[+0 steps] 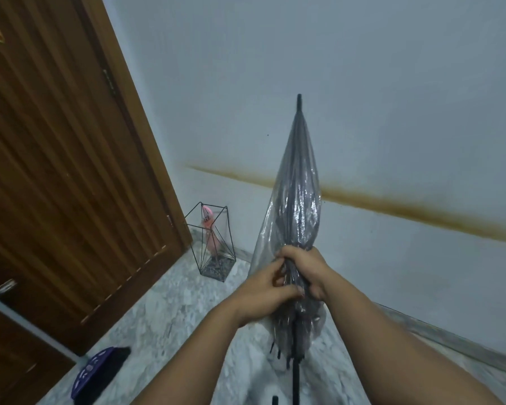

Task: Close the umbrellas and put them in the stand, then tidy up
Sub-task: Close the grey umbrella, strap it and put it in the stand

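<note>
The clear umbrella (295,206) is pointing tip-up before the wall (362,83), folded but loose. The right hand (307,270) is clasping the gathered canopy; the left hand (263,290) is pinching its folds, probably wrapping or fastening them. A pink umbrella (209,232) is already sitting in the wire stand (213,244) by the door (56,141). So stowing this one and tidying seem to be remaining. A purple-and-black thing (99,372), perhaps another umbrella, is lying on the floor (158,302) beside the path to the stand.
</note>
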